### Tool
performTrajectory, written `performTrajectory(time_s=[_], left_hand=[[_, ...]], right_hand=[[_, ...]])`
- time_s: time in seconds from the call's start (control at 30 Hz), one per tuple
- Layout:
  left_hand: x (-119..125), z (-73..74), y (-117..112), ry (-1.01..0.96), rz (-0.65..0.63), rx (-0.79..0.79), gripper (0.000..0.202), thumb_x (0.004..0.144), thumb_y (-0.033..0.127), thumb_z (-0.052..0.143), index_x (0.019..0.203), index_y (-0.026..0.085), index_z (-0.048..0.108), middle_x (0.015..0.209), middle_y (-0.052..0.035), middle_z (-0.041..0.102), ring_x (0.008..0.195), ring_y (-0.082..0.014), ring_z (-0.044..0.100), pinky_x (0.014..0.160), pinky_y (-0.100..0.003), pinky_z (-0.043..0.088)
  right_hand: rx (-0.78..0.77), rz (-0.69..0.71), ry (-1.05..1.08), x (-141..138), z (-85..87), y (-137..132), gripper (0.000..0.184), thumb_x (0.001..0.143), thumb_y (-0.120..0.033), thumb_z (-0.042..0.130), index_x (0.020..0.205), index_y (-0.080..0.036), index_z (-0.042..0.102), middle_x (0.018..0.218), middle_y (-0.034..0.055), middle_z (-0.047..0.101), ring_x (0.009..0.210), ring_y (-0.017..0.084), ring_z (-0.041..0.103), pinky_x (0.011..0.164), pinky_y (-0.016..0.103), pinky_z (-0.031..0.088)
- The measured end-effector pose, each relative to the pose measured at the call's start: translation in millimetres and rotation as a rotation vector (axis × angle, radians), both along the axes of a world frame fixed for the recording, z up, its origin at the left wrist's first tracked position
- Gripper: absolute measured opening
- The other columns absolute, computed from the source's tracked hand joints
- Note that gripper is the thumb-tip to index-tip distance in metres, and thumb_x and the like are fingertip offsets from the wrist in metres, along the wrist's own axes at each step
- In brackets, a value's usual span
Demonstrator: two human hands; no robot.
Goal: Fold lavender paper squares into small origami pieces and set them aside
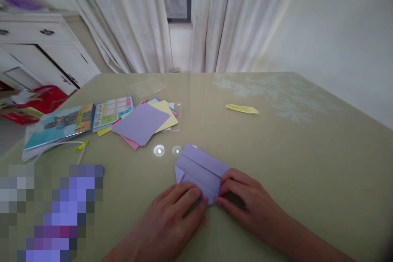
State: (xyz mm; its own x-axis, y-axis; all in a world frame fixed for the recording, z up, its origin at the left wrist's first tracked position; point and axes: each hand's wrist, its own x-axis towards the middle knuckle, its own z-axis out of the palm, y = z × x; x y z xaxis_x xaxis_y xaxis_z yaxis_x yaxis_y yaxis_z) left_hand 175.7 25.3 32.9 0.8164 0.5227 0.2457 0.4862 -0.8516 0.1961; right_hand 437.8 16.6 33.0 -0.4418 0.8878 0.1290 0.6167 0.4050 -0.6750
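Observation:
A purple sheet of origami paper [199, 166], creased lengthwise with some corners folded in, lies on the table in front of me. My left hand [181, 208] presses on its near left edge, fingers bent and closed over the paper. At the near right end, my right hand [245, 196] pinches the sheet's edge between thumb and fingers. The fingertips hide parts of the near edge. Farther off to the right rests a folded yellow paper piece [242, 109], narrow and pointed, touched by neither hand.
Left of centre lies a fanned stack of coloured paper [141, 123] beside a clear plastic sleeve [175, 120]. Booklets [61, 125] and a white cable [58, 144] are at the left. Round clear discs [159, 150] sit near the purple paper. A pixelated patch covers the lower left.

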Motion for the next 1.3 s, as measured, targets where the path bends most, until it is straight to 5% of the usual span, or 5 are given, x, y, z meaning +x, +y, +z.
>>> performTrajectory(time_s=[0.17, 0.43, 0.67, 1.3], left_hand=[[-3.5, -4.1, -2.4, 0.031, -0.025, 0.034, 0.041, 0.105, 0.015, 0.060, 0.146, 0.018, 0.059, 0.124, -0.0101, 0.073, 0.116, -0.0293, 0.069, 0.099, -0.044, 0.063], [3.4, -0.6, -2.6, -0.047, -0.015, 0.079, 0.027, 0.106, 0.019, 0.059, 0.131, 0.014, 0.069, 0.119, -0.0096, 0.076, 0.111, -0.0297, 0.071, 0.093, -0.044, 0.065], [1.3, -2.2, -4.1, -0.020, -0.037, 0.110, 0.035, 0.106, 0.015, 0.058, 0.140, 0.011, 0.065, 0.133, -0.0082, 0.075, 0.117, -0.0313, 0.067, 0.097, -0.046, 0.063], [5.3, -4.8, -5.1, -0.040, 0.021, 0.070, 0.033, 0.105, 0.019, 0.061, 0.137, 0.015, 0.066, 0.126, -0.0066, 0.075, 0.114, -0.0297, 0.068, 0.093, -0.044, 0.062]], right_hand=[[0.012, -0.018, -0.030, -3.6, 0.0, -0.6, 0.008, 0.100, -0.020, 0.071, 0.094, -0.022, 0.066, 0.098, 0.0036, 0.069, 0.091, 0.021, 0.067, 0.081, 0.031, 0.054], [0.004, 0.059, -0.048, 4.2, 5.2, 0.6, 0.005, 0.101, -0.023, 0.072, 0.104, -0.022, 0.067, 0.103, 0.0041, 0.070, 0.094, 0.021, 0.067, 0.083, 0.031, 0.054], [0.231, 0.179, -0.097, 4.8, 4.8, 4.8, 0.022, 0.113, -0.025, 0.054, 0.102, -0.019, 0.072, 0.096, 0.0055, 0.072, 0.089, 0.019, 0.065, 0.083, 0.031, 0.053], [0.577, 0.247, -0.354, 9.9, 13.3, -5.2, 0.026, 0.111, -0.016, 0.051, 0.107, -0.018, 0.077, 0.099, 0.0103, 0.080, 0.087, 0.020, 0.071, 0.084, 0.035, 0.056]])
